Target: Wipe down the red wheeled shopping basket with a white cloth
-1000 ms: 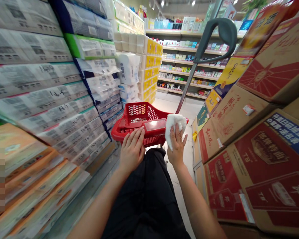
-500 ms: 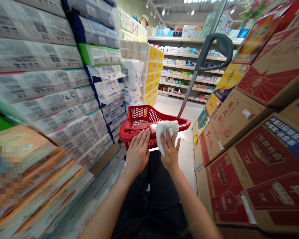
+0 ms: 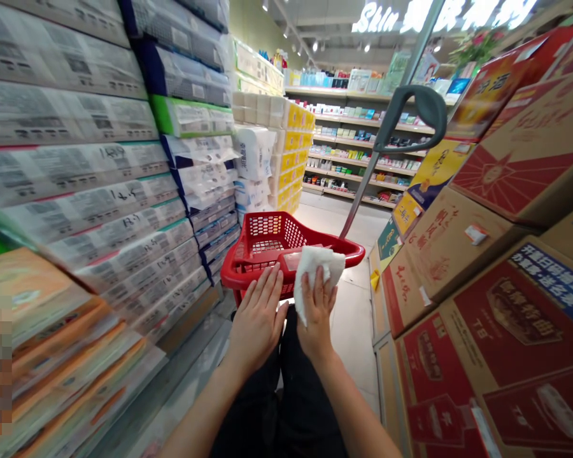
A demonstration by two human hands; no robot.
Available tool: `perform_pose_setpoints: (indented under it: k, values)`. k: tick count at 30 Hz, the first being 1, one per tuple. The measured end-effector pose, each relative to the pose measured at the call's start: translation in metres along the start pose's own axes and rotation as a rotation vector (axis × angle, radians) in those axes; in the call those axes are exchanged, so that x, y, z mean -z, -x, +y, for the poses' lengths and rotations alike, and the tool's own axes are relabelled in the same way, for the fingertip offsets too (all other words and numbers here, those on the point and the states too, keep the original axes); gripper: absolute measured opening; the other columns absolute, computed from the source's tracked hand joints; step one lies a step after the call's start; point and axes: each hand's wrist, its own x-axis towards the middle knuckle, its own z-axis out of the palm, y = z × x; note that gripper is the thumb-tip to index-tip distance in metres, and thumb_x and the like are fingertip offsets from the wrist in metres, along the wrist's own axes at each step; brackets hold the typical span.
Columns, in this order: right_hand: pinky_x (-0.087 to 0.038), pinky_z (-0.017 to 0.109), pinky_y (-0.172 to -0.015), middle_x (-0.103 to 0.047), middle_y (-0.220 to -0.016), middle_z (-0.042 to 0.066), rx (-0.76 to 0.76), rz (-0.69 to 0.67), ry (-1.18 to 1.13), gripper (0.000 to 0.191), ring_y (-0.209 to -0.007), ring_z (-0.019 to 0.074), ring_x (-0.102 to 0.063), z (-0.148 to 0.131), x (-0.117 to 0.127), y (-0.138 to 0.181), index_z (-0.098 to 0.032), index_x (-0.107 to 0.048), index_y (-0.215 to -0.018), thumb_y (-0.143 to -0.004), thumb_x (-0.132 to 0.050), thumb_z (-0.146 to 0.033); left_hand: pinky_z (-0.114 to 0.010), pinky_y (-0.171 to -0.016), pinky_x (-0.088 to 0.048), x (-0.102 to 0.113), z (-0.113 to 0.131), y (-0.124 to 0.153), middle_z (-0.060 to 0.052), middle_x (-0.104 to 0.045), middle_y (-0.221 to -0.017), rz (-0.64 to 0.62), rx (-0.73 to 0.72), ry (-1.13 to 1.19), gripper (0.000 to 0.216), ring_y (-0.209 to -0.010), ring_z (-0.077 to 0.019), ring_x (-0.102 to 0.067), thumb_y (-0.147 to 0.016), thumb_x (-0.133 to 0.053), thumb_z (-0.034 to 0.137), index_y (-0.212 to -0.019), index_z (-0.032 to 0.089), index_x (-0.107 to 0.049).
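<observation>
In front of my knees stands a red plastic shopping basket (image 3: 262,259) with a mesh of holes in its walls and a grey pull handle (image 3: 386,121) rising at its right. My left hand (image 3: 258,312) lies flat with fingers stretched out, fingertips on the near rim. A folded white cloth (image 3: 322,257) is under the fingers of my right hand (image 3: 318,308), which presses it against the rim to the right of my left hand. The cloth covers part of the rim. No goods show inside the basket.
Stacked packs (image 3: 124,184) wall the left side, with orange packs (image 3: 52,337) nearest me. Cardboard cartons (image 3: 458,222) rise on the right. Yellow-and-white paper packs (image 3: 286,152) and stocked shelves (image 3: 353,121) stand ahead, past the pale floor (image 3: 358,305).
The whole view has tilted up a little, so things sit lower. The cloth has slid slightly along the rim under my right hand. My left hand stays flat on the rim.
</observation>
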Motion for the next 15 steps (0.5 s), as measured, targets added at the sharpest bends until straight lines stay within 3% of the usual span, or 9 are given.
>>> perform_pose_setpoints:
  k: [4,9,15]
  values:
    - [-0.011,0.061,-0.119,-0.009,-0.165,0.01,0.091,-0.017,0.027,0.081,-0.153,0.0321,-0.006,-0.005,-0.004,0.004,-0.029,-0.011,-0.157,-0.088,-0.049,-0.013,-0.043,-0.118,-0.031,-0.001,0.0,0.0,-0.01,-0.032,-0.158,-0.004,0.009,-0.007,0.064,-0.147,-0.0253,-0.031,-0.1,-0.04,0.034,-0.156,0.015,-0.018]
    - [-0.004,0.062,-0.12,-0.016,-0.164,0.008,0.145,0.043,0.091,0.085,-0.152,0.0298,-0.011,0.042,-0.008,0.007,-0.031,-0.014,-0.157,-0.083,-0.049,-0.008,-0.043,-0.118,-0.031,0.0,0.003,-0.002,-0.009,-0.033,-0.158,-0.02,0.026,0.0,0.061,-0.147,-0.0245,-0.031,-0.101,-0.038,0.034,-0.156,0.015,-0.019]
    - [-0.014,0.067,-0.116,-0.012,-0.165,0.01,-0.041,0.135,0.095,0.082,-0.152,0.0307,-0.012,0.087,0.002,0.0,-0.028,-0.012,-0.157,-0.083,-0.04,-0.005,-0.042,-0.119,-0.03,0.001,0.002,-0.003,-0.009,-0.031,-0.159,-0.028,0.023,0.036,0.06,-0.147,-0.0241,-0.03,-0.101,-0.036,0.034,-0.156,0.014,-0.02]
